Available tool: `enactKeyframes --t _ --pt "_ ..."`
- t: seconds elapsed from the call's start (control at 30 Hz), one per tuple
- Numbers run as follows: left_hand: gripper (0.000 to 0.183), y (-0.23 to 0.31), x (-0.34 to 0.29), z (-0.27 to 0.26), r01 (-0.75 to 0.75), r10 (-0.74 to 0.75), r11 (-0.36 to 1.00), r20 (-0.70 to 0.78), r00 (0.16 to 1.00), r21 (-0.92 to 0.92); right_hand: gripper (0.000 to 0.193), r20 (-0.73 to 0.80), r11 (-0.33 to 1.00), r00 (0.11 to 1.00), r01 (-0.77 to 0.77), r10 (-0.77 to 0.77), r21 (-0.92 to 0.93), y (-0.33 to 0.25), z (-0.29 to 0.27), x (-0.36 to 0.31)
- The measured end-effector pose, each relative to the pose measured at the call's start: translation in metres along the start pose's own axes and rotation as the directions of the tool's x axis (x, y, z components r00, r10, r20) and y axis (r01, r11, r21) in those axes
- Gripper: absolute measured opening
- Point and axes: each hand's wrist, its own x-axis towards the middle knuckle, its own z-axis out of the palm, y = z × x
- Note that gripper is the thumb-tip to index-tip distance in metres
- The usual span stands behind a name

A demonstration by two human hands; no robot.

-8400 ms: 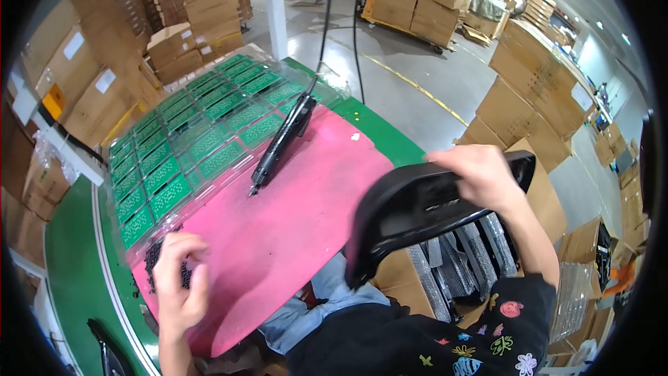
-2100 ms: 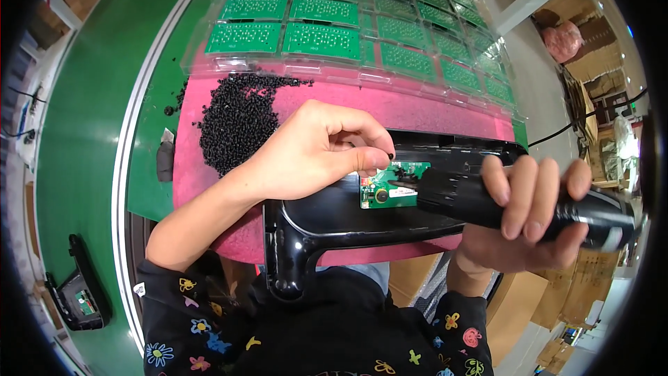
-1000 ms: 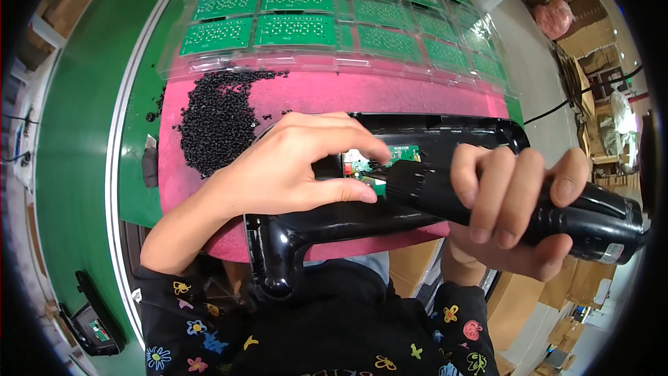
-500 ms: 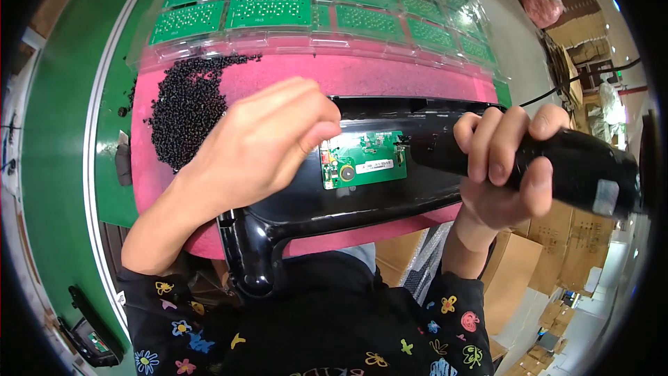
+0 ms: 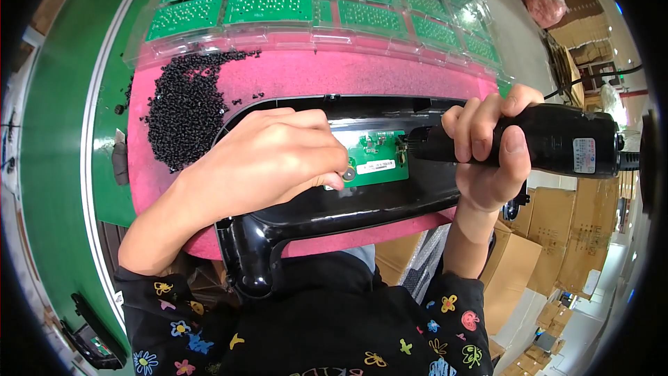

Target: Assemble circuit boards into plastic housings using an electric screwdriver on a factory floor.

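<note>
My right hand (image 5: 490,143) is wrapped around a black electric screwdriver (image 5: 557,141), which lies nearly level with its tip toward the left. A green circuit board (image 5: 379,157) with a round component sits inside a glossy black plastic housing (image 5: 334,216). The screwdriver's front end reaches over the board's right edge; its very tip is hard to make out. Over the board's left edge hovers my left hand (image 5: 278,157), its thumb and fingers pressed together. Anything pinched there is hidden. The housing's handle-like arm extends toward me at the lower left.
A heap of small black screws (image 5: 184,111) lies on the pink mat (image 5: 292,73), left of the housing. Clear plastic trays (image 5: 278,40) with several green boards stand behind. Another black housing (image 5: 94,334) is at the far lower left. Cardboard boxes (image 5: 557,223) are at the right.
My left hand has come down and slightly right, covering the board's left edge. The screwdriver and my right hand have shifted a little left and up, and the screwdriver is more level.
</note>
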Motion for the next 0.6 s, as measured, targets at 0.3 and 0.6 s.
enactKeyframes --t 0.3,0.6 --pt "0.016 0.006 -0.004 0.000 0.287 -0.294 0.956 0.187 0.937 0.063 0.028 -0.022 0.998 0.999 -0.050 0.050 -0.043 0.002 0.008 0.005" --pt "0.010 0.005 -0.005 -0.003 0.312 -0.309 0.950 0.157 0.938 0.007 0.030 0.025 0.999 0.999 -0.033 0.032 0.035 0.011 0.011 0.010"
